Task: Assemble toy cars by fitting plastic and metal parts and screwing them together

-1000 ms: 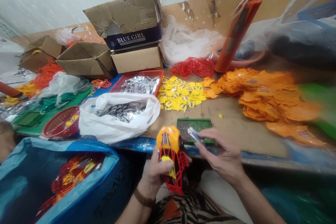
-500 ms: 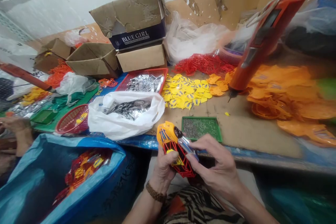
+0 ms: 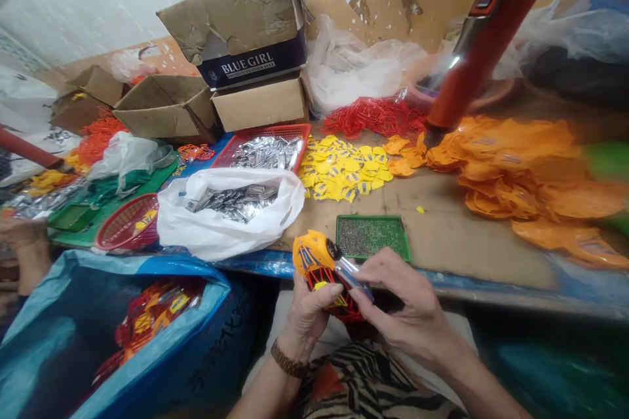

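Observation:
Over my lap, at the table's front edge, is a toy car (image 3: 314, 253) with an orange body, a red lattice frame and a yellow piece on top. My left hand (image 3: 307, 314) is closed around its near left side, the thumb pressed on the yellow piece. My right hand (image 3: 407, 304) pinches a silver side part (image 3: 352, 270) against the car's right side, just behind a black wheel. Fingers hide the car's underside. Just beyond the car lies a green tray (image 3: 405, 239) of small metal screws.
A red electric screwdriver (image 3: 472, 72) hangs at the right, above orange car shells (image 3: 521, 157). Yellow pieces (image 3: 344, 167) and red lattice frames (image 3: 371, 116) lie behind. A white bag (image 3: 171, 229) holds silver parts. A blue sack (image 3: 226, 314) holds assembled cars. Another person's hand (image 3: 24, 242) shows far left.
The hanging screwdriver has swung, its tip now higher and over the orange shells. The view has shifted slightly. Both hands keep the same hold on the toy car.

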Tool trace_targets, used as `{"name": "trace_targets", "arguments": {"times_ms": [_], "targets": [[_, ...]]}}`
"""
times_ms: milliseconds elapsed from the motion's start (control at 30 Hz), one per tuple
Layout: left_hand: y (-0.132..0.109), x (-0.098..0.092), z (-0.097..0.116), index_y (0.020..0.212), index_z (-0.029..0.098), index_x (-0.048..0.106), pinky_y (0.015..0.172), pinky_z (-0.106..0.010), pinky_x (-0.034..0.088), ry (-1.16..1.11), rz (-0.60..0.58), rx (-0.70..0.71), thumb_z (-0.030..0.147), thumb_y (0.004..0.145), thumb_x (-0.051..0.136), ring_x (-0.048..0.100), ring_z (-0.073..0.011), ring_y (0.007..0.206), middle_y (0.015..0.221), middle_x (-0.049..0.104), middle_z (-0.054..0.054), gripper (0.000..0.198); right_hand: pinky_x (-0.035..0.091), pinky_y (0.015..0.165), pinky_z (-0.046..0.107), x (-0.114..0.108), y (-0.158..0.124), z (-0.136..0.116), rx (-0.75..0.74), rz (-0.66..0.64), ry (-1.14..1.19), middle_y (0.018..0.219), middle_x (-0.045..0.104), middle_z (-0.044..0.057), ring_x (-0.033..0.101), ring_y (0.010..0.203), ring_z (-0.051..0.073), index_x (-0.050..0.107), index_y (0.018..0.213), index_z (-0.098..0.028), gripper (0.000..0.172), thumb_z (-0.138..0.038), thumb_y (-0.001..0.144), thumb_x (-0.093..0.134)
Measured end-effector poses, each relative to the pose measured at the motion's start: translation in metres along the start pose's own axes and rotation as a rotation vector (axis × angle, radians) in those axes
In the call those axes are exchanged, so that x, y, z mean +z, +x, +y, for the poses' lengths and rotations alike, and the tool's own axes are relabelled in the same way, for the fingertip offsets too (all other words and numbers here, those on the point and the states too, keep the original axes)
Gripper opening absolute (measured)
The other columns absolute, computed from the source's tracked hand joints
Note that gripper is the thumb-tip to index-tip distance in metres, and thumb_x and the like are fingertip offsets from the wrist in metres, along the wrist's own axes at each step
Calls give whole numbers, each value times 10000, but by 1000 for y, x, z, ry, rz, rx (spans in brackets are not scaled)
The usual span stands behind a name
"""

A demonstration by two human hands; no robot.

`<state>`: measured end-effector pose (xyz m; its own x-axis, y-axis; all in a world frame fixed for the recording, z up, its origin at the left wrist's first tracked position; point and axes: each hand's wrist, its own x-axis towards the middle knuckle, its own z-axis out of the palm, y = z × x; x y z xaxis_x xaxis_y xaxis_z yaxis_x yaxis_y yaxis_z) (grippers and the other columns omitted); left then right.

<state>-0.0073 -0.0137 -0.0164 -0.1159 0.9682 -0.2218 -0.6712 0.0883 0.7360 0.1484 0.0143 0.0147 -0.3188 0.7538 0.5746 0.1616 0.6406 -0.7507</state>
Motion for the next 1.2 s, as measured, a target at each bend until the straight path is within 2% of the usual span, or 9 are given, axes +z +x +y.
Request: {"name": "trace_targets", "arguments": {"times_ms": [233, 367, 567, 733, 833, 933, 1000, 1100, 1200], "targets": [[-1, -1, -3, 1300, 232, 561, 805, -327, 568, -31, -42, -8, 186, 596, 863, 708, -223, 854, 956, 753, -36, 768, 503, 656, 330, 4, -2, -2, -6, 53, -3, 849, 644, 47, 592, 770, 179, 669, 1012, -206, 261, -35, 816, 644], [-1, 4, -6, 1260, 231, 600, 780, -282, 570, -107, -63, -50, 192, 590, 868, 711, -201, 827, 925, 758, -24, 722, 492, 661, 336, 8, -4, -5, -76, 100, -65, 830, 632, 59, 574, 774, 181, 661, 1003, -167, 269, 2, 794, 650], [0, 8, -12, 1152, 203, 678, 713, -219, 569, -254, -4, -131, 232, 574, 896, 696, -151, 702, 803, 756, -7, 618, 504, 669, 339, 8, -5, -3, -164, 46, -141, 855, 637, 86, 569, 802, 191, 619, 1004, -138, 238, -8, 808, 657], [-1, 3, -13, 1138, 191, 685, 717, -238, 564, -271, 2, -168, 176, 589, 862, 687, -148, 691, 801, 745, -11, 577, 532, 781, 404, 10, -7, 1, -203, -26, -186, 1011, 653, 131, 599, 946, 239, 605, 1070, -131, 247, -60, 835, 630], [-1, 1, -14, 1155, 197, 676, 760, -290, 570, -273, -29, -177, 196, 589, 853, 696, -180, 719, 820, 743, -16, 594, 522, 829, 434, 11, -6, 0, -169, -41, -196, 1033, 656, 127, 601, 978, 249, 605, 1098, -133, 293, -59, 816, 626], [-2, 1, -15, 1157, 194, 669, 822, -347, 566, -269, -52, -214, 245, 583, 861, 705, -230, 791, 817, 733, -23, 607, 513, 829, 448, 10, -5, -1, -113, -50, -188, 1026, 657, 114, 599, 963, 250, 608, 1107, -147, 323, -60, 798, 640], [-2, 3, -16, 1141, 190, 669, 846, -358, 559, -262, -31, -234, 265, 582, 873, 701, -234, 814, 822, 726, -24, 600, 511, 779, 433, 10, -5, -1, -86, -45, -183, 997, 653, 110, 596, 915, 242, 608, 1107, -149, 330, -53, 792, 642], [-2, 9, -18, 1073, 183, 676, 853, -350, 553, -236, 42, -183, 301, 609, 890, 683, -197, 790, 840, 716, -24, 524, 510, 732, 409, 12, -6, -3, -71, 10, -162, 959, 642, 114, 588, 870, 230, 613, 1094, -138, 332, -19, 785, 631], [-3, 20, -16, 949, 175, 668, 838, -304, 540, -193, 94, -62, 346, 667, 878, 650, -156, 803, 840, 684, -9, 390, 513, 725, 393, 17, -5, -7, -70, 76, -140, 963, 633, 124, 586, 867, 222, 617, 1040, -131, 304, 12, 773, 632]]}}
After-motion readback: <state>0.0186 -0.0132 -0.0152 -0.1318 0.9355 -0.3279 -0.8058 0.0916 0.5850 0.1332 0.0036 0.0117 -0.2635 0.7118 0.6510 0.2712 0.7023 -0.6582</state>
